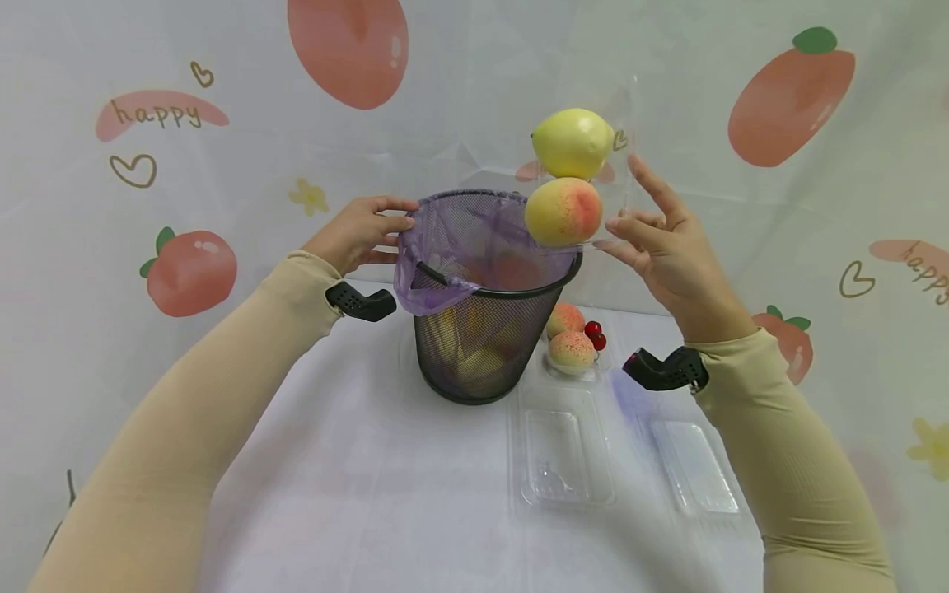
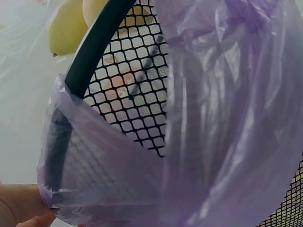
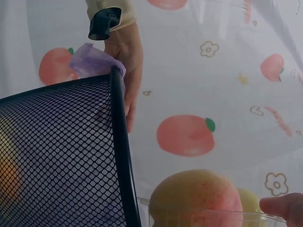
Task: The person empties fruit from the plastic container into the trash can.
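Note:
A black mesh wastebasket (image 1: 530, 317) leans tilted, with a purple plastic bag (image 1: 424, 301) draped over its rim. At the rim's left side, my left hand (image 1: 363, 231) grips the edge through the bag. My right hand (image 1: 670, 251) pinches a clear plastic container (image 3: 208, 211) at the basket's upper right. In that container sit a yellow lemon (image 1: 573, 143) and a yellow-red peach (image 1: 563, 212), one above the other in the head view. The peach overlaps the basket's opening there. Yellow and orange fruit (image 1: 474, 358) shows through the mesh inside.
Behind the basket's right side, two peaches (image 1: 572, 352) and red cherries (image 1: 596, 335) lie on the white table (image 1: 356, 486). Clear plastic containers (image 1: 559, 449) rest at front right. A white fruit-printed cloth (image 1: 445, 107) hangs behind.

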Motion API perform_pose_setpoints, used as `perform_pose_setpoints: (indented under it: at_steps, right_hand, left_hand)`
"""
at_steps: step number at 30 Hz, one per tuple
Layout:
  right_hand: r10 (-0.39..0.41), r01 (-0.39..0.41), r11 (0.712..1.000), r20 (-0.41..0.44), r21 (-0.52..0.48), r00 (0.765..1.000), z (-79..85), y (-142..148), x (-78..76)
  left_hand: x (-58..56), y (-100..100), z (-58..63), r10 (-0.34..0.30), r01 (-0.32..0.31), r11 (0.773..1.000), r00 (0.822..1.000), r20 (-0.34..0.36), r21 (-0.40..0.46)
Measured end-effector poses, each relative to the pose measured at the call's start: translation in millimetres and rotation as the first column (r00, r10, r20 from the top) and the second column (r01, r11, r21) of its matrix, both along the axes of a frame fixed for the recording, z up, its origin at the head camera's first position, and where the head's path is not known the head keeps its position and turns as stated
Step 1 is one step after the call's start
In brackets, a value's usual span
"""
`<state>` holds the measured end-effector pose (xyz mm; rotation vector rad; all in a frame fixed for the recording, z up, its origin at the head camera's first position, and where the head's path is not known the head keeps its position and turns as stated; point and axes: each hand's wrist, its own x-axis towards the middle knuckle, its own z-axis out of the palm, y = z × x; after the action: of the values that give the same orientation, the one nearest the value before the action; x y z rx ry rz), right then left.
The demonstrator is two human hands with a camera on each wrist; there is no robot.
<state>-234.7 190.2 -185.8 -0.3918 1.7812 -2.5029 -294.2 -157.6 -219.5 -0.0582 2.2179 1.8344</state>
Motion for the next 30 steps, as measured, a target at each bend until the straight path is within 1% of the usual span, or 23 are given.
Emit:
perform_pose_setpoints:
  at_steps: [9,16,23,30]
  right_hand:
    - [0.001,-0.001,1.0,-0.008,-0.021,1.0,-1.6,-0.9,-1.8]
    - [-0.032,0.032,0.999,-0.016,0.028,0.999,-0.4,-3.7,-2.8]
    - [-0.041,0.042,0.997,-0.027,0.057,0.999,0.3,-5.8,-2.9]
    - [-0.053,0.056,0.994,-0.033,0.095,0.998,-1.5,-5.3,-2.6]
  left_hand:
    - [-0.2,0.1,0.7,0.003,-0.003,1.0,1.0,0.005,0.016]
    - [0.4,-0.3,0.8,-0.001,0.001,1.0,1.0,0.004,0.009]
    - [0.7,-0.9,0.3,-0.007,0.007,1.0,1.0,0.0,0.01]
    - [0.5,-0.2,0.7,-0.005,0.005,1.0,1.0,-0.002,-0.009]
